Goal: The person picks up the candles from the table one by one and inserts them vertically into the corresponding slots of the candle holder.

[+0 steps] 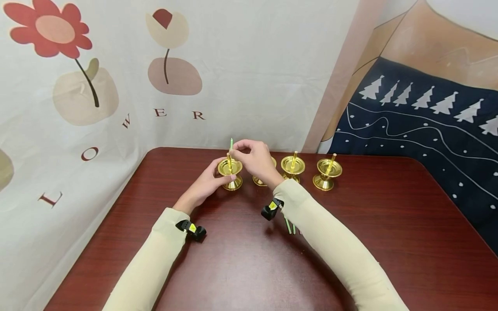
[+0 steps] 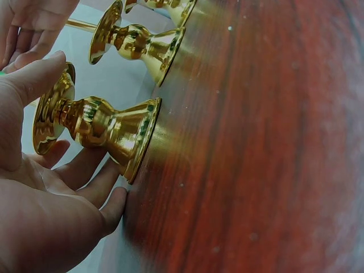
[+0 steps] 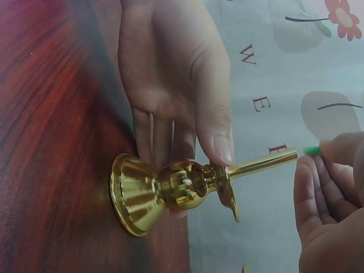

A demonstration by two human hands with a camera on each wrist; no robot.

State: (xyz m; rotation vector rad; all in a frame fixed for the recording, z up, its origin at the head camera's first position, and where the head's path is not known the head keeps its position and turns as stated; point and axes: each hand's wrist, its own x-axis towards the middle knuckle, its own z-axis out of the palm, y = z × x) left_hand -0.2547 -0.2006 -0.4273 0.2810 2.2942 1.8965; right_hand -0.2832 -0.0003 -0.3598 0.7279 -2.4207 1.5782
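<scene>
- The green candle is mostly covered by the right hand; the head view shows its upper part, the right wrist view just a short end.
- The right hand's fingers pinch it narrowly, above the leftmost candlestick.
- The left hand grips that candlestick, thumb on the dish, the other fingers behind, partly hidden.
- The second candlestick is largely blocked by the right hand; the third and fourth stand to its right, upright in a row along the far side of the desk.
- The right sleeve cuts off some thin sticks, two green and a sliver of pink; their full length cannot be told.
- A printed cloth hangs behind.
- The candle's long axis runs nearly upright, its lower end just beside the top of the candlestick's upright tube.
</scene>
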